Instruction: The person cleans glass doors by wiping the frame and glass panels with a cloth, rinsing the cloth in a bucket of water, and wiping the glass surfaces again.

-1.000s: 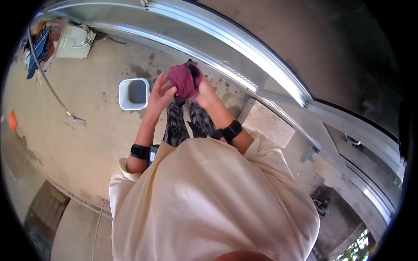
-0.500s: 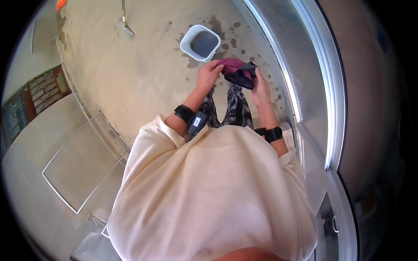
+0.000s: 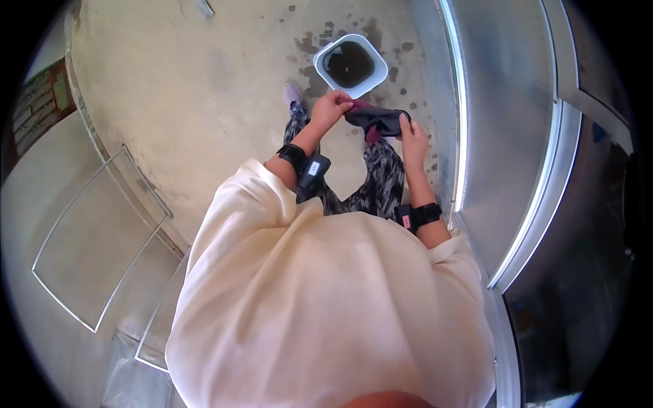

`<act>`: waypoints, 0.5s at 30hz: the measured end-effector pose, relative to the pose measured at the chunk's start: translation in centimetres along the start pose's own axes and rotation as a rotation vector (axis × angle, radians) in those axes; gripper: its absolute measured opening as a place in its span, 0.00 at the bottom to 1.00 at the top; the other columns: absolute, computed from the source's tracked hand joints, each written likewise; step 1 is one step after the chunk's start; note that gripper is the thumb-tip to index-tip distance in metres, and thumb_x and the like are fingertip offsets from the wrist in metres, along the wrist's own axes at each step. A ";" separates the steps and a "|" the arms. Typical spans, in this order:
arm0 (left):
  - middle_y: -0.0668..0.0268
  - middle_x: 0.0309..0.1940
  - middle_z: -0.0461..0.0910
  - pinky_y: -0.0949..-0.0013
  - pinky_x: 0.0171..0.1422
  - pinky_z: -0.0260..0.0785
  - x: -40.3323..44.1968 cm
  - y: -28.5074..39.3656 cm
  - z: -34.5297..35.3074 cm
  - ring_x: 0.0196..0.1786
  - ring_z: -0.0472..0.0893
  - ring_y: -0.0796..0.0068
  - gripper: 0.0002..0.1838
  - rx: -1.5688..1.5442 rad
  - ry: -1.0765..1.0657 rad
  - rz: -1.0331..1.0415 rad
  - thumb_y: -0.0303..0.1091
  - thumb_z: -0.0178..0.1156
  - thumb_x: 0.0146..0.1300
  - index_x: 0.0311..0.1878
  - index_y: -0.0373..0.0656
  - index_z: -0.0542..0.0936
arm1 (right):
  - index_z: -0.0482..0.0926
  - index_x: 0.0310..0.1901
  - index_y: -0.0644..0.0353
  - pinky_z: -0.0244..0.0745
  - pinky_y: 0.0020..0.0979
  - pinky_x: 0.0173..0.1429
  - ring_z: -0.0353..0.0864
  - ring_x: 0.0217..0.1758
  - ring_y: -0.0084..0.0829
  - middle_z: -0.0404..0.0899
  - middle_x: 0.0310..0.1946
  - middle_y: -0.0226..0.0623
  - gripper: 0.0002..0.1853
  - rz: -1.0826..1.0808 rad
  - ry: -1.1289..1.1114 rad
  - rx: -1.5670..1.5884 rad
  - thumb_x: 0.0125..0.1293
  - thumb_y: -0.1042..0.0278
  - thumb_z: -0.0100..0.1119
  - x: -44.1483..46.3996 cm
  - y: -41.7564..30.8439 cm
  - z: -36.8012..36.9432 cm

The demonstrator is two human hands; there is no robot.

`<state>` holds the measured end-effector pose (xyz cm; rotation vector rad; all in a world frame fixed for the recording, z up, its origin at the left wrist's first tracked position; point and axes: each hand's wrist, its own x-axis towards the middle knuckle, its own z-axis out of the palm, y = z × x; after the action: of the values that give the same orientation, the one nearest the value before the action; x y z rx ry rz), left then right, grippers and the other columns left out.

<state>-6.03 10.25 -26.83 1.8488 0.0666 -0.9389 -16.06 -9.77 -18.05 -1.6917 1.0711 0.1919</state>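
A dark grey and maroon cloth (image 3: 381, 121) is stretched between my two hands, in front of my legs. My left hand (image 3: 331, 110) pinches its maroon left end. On the other side, my right hand (image 3: 413, 139) grips the dark right end, with the thumb on top. Just beyond the cloth stands a white square bucket (image 3: 368, 88) with dark water (image 3: 349, 64) in it. A maroon part of the cloth hangs down at its middle.
Wet spots mark the concrete floor (image 3: 204, 109) around the bucket. A metal-framed glass door (image 3: 503, 122) runs along the right. At the left a thin metal frame (image 3: 64, 309) leans by the wall. One shoe (image 3: 293, 93) shows beside the bucket.
The cloth, bunched up at first, is now spread sideways between both hands. My left hand has closed on it. My view has turned, and my legs are now wider apart.
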 end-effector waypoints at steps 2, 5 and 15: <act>0.62 0.37 0.84 0.66 0.46 0.73 2.2 -0.9 -2.0 0.40 0.84 0.65 0.17 0.026 0.018 0.010 0.39 0.61 0.57 0.49 0.45 0.79 | 0.75 0.32 0.63 0.66 0.25 0.34 0.63 0.25 0.19 0.67 0.19 0.29 0.17 -0.155 0.036 -0.070 0.66 0.54 0.59 -1.0 -4.1 3.5; 0.61 0.39 0.84 0.66 0.46 0.73 6.0 -3.0 -4.1 0.40 0.83 0.65 0.18 -0.001 0.105 -0.005 0.39 0.59 0.58 0.52 0.45 0.78 | 0.79 0.42 0.60 0.70 0.25 0.37 0.72 0.28 0.21 0.76 0.25 0.33 0.14 -0.161 -0.031 -0.124 0.66 0.56 0.58 0.7 -6.0 8.3; 0.69 0.43 0.81 0.75 0.39 0.69 8.6 -7.6 -5.5 0.43 0.80 0.78 0.15 -0.234 0.109 -0.357 0.38 0.53 0.67 0.54 0.43 0.75 | 0.75 0.37 0.63 0.74 0.29 0.34 0.82 0.29 0.26 0.81 0.26 0.35 0.15 0.139 -0.219 -0.176 0.64 0.58 0.60 15.1 5.0 14.4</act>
<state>-0.25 15.26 -37.05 1.6965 0.5665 -1.0229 -5.65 -6.27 -36.46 -1.7067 1.0300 0.5623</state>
